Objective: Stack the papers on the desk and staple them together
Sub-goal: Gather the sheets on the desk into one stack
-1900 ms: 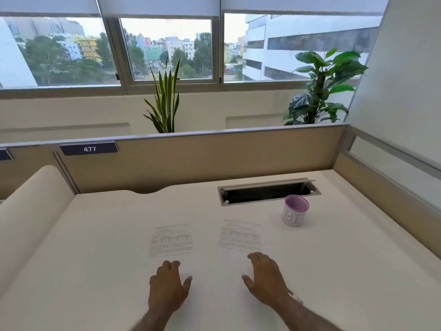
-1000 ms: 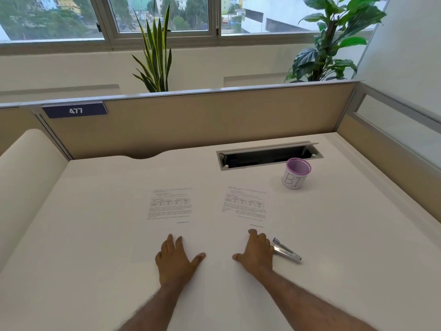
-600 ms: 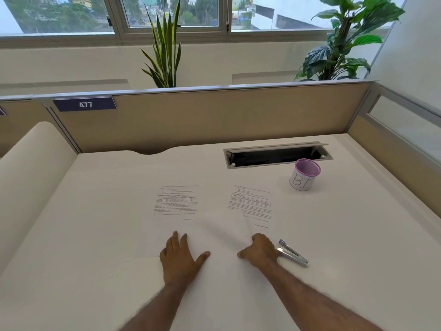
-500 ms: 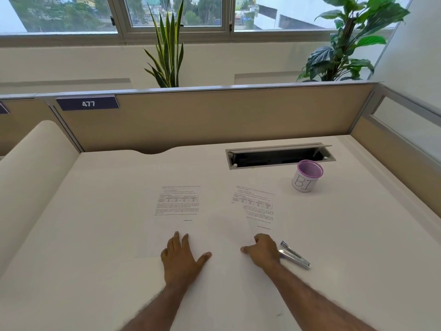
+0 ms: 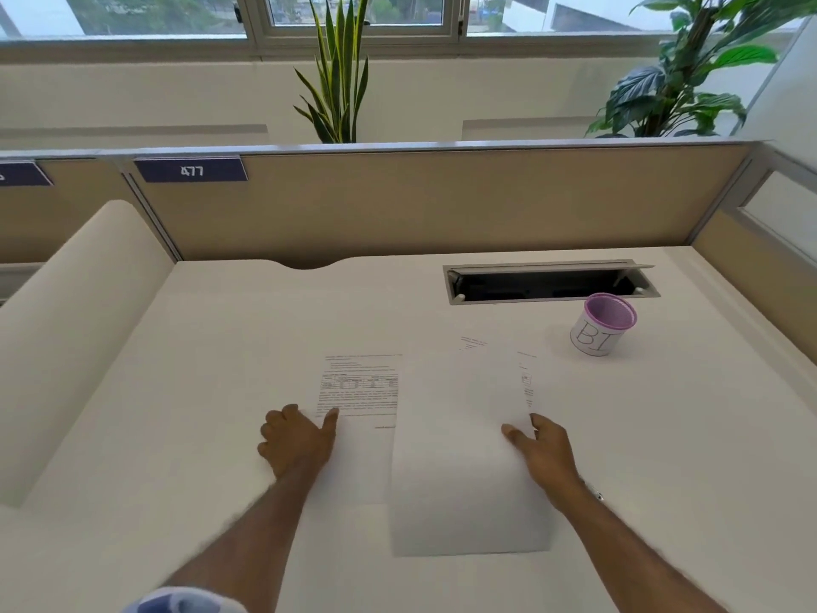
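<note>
Two white printed papers lie on the white desk. The left paper is flat, text side up. My left hand rests on its lower left part, fingers loosely curled and thumb out, holding nothing. The right paper is lifted and curled, with my right hand pinching its right edge; only a little print shows near its top. Just a sliver of the silver stapler shows behind my right forearm.
A purple mesh cup marked "BI" stands at the back right, in front of an open cable slot. A beige partition closes the back and right sides. A rounded divider bounds the left.
My right hand has taken hold of the right paper and raised it off the desk, toward the left. My left hand slid further onto the left paper. The stapler is now mostly hidden.
</note>
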Tool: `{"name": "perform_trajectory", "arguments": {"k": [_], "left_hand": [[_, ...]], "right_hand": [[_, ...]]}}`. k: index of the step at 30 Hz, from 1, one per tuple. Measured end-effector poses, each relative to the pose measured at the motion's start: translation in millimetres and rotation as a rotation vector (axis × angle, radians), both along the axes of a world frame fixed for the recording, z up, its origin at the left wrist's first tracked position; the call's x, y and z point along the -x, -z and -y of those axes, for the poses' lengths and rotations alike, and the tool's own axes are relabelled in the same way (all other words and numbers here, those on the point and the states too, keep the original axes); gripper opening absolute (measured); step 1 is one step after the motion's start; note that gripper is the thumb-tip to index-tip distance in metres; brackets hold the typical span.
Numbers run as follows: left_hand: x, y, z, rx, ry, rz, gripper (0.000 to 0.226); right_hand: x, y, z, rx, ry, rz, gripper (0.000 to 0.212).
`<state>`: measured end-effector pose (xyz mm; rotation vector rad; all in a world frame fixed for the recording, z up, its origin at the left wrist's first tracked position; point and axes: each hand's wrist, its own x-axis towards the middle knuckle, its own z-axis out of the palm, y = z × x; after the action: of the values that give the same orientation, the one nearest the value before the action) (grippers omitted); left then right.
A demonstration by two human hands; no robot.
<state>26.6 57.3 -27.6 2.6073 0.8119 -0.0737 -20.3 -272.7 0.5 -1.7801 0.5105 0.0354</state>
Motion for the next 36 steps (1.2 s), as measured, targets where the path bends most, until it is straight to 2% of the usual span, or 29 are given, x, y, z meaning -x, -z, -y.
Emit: {"name": "perform_trajectory", "arguments": {"k": [5,9,13,15,20,21,24,25,30,36], "left_hand": [[-21,-4,4,-0.014,-0.063,-0.078,0.097],[-31,-4,8,-0.028,-0.061,-0.147,0.097],[-36,-7,10,-0.007,-0.07,-0.19,0.095],[-39,-11,9,0.062,-0.079,-0.183,0.093],[-36,-13,-5,0.377,0.005,-0.095,0.086],[-33,-11,-9,0.406,0.039,-0.081,0.079],[-22,-6,-15,0.524,0.143,-0.001,0.037],[-18,-5,-15,0.581,0.154,0.028,0.03],[-6,-1,-25,0.775,0.085,0.085,0.025],[4,3,-24,0.731,0.132,0.139,0.029]], "right_hand": [[-12,-6,-4,-0.092,0.022,0.017,0.007],[-26,-6,-6,-0.151,0.035,0.006,0.007],[-39,-6,-13,-0.226,0.024,0.003,0.018],[-44,-5,-20,-0.268,0.018,-0.009,0.021],[-54,3,-38,-0.308,-0.013,-0.055,0.019],[-55,6,-42,-0.299,-0.02,-0.062,0.02],[-58,15,-56,-0.237,-0.032,-0.07,0.019],[-59,18,-61,-0.21,-0.045,-0.074,0.016],[-61,33,-86,-0.046,-0.158,-0.101,0.003],[-64,36,-113,0.093,-0.185,-0.116,0.021]]}}
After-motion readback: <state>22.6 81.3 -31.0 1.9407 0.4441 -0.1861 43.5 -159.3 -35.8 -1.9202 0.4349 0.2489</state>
